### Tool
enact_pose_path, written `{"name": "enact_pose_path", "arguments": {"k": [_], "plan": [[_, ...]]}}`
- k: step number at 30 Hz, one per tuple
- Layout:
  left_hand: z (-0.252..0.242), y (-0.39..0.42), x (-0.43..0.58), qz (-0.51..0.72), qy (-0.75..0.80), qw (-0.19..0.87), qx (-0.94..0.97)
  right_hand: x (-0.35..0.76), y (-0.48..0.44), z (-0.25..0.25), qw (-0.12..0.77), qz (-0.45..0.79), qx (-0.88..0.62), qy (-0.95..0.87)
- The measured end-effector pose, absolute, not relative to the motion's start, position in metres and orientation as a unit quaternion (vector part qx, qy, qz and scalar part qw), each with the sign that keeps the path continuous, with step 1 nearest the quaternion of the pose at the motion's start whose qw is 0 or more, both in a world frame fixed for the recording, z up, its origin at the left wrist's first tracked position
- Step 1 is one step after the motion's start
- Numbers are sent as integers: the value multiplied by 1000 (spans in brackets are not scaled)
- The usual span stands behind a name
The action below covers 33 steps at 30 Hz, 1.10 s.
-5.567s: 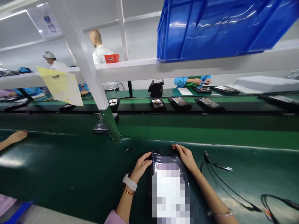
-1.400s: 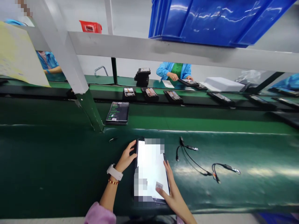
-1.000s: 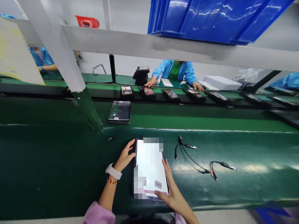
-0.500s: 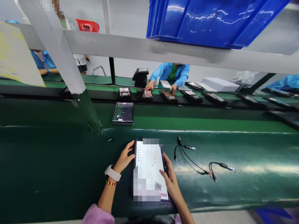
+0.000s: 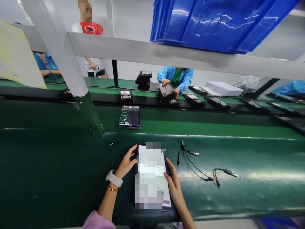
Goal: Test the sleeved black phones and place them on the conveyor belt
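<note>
A tablet (image 5: 167, 190) with a lit white screen lies on the green bench in front of me, partly covered by blurred blocks. My left hand (image 5: 125, 163) grips its left edge, with thumb and fingers at the side of the frame. On the opposite side, my right hand (image 5: 173, 181) holds the right edge, its thumb over the screen. Black cables (image 5: 196, 165) with short connectors lie on the bench to the right of the tablet.
Another tablet (image 5: 130, 117) with green text lies on the strip beyond the bench. Further back, a co-worker in blue (image 5: 175, 78) handles an opened device (image 5: 166, 91) beside a row of others. A blue bin (image 5: 214, 25) sits on the grey rail (image 5: 166, 52) overhead. A slanted post (image 5: 91, 116) stands left.
A pale box now shows on my tablet's screen; my hands keep their hold. The green-text tablet has shifted right. The co-worker has lifted a device rightward, over another. A person behind has come into view.
</note>
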State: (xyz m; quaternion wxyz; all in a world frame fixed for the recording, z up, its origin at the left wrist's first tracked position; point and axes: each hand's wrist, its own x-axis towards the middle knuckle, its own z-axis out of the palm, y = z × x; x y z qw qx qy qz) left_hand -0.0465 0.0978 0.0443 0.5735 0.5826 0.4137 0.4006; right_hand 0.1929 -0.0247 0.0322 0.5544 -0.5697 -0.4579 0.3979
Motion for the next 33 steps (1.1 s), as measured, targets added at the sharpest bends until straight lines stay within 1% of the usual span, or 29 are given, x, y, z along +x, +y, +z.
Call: {"name": "enact_pose_path", "arguments": {"k": [15, 26, 33], "plan": [[42, 95, -45, 407, 413, 572, 580, 190, -23, 41, 571, 381, -583, -434], [43, 95, -45, 406, 414, 577, 575, 195, -24, 36, 550, 383, -593, -445], [47, 94, -46, 397, 413, 582, 577, 194, -24, 39, 552, 373, -596, -447]]}}
